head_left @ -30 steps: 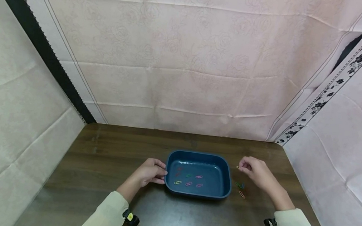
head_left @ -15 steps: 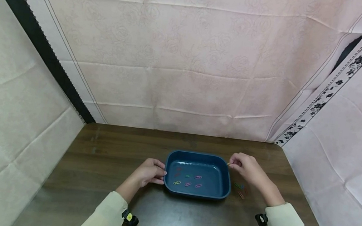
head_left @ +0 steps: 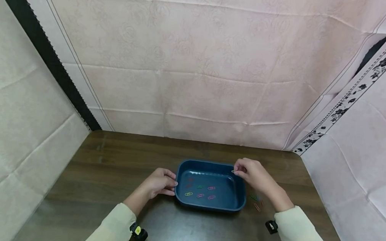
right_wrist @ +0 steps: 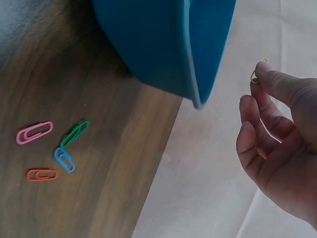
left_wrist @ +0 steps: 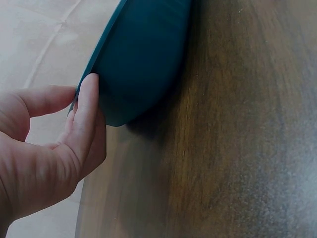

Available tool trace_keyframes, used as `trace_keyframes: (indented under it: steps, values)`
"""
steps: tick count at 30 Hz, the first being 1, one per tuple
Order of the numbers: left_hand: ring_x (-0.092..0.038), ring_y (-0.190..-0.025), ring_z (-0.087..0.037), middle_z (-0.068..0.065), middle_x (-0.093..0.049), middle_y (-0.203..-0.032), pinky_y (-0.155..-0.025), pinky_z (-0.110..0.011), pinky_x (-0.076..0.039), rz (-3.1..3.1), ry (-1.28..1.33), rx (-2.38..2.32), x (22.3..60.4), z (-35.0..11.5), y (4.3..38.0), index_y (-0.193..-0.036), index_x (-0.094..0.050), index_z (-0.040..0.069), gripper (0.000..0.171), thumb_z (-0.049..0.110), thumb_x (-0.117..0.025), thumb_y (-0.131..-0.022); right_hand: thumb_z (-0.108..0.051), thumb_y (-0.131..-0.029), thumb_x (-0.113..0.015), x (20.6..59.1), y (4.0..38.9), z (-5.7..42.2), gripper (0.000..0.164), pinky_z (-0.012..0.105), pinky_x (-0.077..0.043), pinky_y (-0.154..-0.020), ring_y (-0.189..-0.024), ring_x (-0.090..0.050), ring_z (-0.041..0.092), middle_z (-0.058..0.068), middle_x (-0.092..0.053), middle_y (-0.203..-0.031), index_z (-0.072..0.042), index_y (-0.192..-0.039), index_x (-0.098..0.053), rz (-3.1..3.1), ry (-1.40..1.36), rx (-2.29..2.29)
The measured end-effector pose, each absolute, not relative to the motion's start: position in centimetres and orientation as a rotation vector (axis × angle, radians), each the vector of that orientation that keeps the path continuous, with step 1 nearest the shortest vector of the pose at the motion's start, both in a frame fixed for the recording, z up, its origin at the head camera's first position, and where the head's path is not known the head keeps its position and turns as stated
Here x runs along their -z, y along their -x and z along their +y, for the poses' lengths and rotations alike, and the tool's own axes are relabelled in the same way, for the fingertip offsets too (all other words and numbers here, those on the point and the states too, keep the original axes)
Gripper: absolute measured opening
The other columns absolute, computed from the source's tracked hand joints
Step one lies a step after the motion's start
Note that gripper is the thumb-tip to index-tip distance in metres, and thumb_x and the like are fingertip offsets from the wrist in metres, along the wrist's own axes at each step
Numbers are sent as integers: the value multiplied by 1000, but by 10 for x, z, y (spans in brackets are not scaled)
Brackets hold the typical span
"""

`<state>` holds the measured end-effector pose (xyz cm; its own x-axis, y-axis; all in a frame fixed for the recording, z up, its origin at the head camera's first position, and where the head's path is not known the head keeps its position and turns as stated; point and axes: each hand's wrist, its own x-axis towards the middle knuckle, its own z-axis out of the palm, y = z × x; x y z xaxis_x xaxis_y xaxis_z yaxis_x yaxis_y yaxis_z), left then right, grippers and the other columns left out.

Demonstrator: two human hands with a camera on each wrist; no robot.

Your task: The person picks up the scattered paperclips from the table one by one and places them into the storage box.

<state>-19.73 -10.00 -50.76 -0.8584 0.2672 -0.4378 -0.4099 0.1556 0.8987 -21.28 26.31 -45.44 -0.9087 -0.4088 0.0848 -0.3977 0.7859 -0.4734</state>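
My left hand (head_left: 160,184) grips the left rim of a blue rectangular tray (head_left: 225,204); in the left wrist view the thumb is on one side of the rim and fingers on the other. Between thumb and forefinger, my right hand (head_left: 252,174) pinches a yellow paper clip (right_wrist: 253,80) above the tray's back right corner. Several paper clips lie apart inside the tray, among them a yellow clip (head_left: 188,194), pink clips (head_left: 211,197), a green clip (head_left: 199,187) and faint red ones near the left side.
Right of the tray, on the wooden table (head_left: 111,190), lie a pink clip (right_wrist: 34,132), a green clip (right_wrist: 75,133) touching a blue clip (right_wrist: 64,159), and an orange clip (right_wrist: 42,174). Pale cloth (head_left: 198,59) hangs behind the table and on both sides.
My right hand has moved left with the yellow paper clip, from beside the tray to over its back right corner. The left hand and the tray have stayed put.
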Motion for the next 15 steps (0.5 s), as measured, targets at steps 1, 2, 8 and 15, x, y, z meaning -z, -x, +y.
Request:
trace_keyframes:
  steps: [1,2,8,15]
  values:
    - [-67,-79,-23,-19,-63,-99,-74,-38,-67,1935,134,-1753,507,-100,198,-124,-56,-8,28,0,-64,-98,-12,-96,-73,454,214,260,9,23,-52,-62,-74,-54,11,-5,-60,-82,-17,-91,-68,2941,681,770]
    - [-67,-79,-23,-19,-63,-99,-74,-38,-67,1935,135,-1754,507,-100,198,-124,-56,-8,28,0,-64,-98,-12,-96,-73,453,215,258,9,23,-52,-62,-74,-54,11,-5,-60,-82,-17,-91,-68,2933,694,766]
    - [-66,-79,-22,-18,-63,-97,-74,-38,-67,1930,147,-1755,507,-100,199,-123,-56,-8,28,-1,-65,-98,-13,-97,-72,454,221,244,7,21,-54,-63,-74,-55,11,-5,-61,-82,-17,-93,-67,2871,750,756]
    - [-67,-79,-23,-19,-63,-99,-74,-38,-67,1937,148,-1746,508,-100,199,-122,-57,-7,27,0,-65,-98,-14,-97,-72,457,226,231,8,19,-55,-66,-76,-57,10,-6,-62,-85,-18,-93,-67,2824,812,738]
